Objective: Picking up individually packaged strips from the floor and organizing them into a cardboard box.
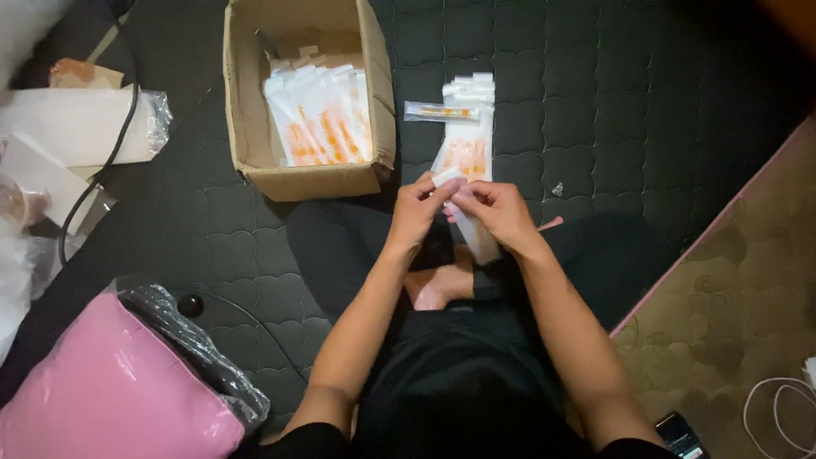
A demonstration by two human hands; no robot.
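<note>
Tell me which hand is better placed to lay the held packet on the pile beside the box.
Probably the right hand: it grips the packet along its length and lies directly below the pile. The left hand only pinches the packet's top corner, nearer the box.

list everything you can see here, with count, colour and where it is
cardboard box: one, brown, open, top centre-left on the mat
packets in the box: many, count unclear, white with orange, standing inside
packet pile: several, white with orange, on the mat right of the box
slim clear packet: one, clear with orange, lying across the pile
held packet: one, white, between both hands
quilted mat: one, dark, under everything
pink bag: one, pink, bottom left
clear plastic wrap: some, at the left edge
black cable: one, left side
white cable: one, bottom right on the patterned floor
left hand: fingers on the packet's top
right hand: fingers gripping the packet
</note>
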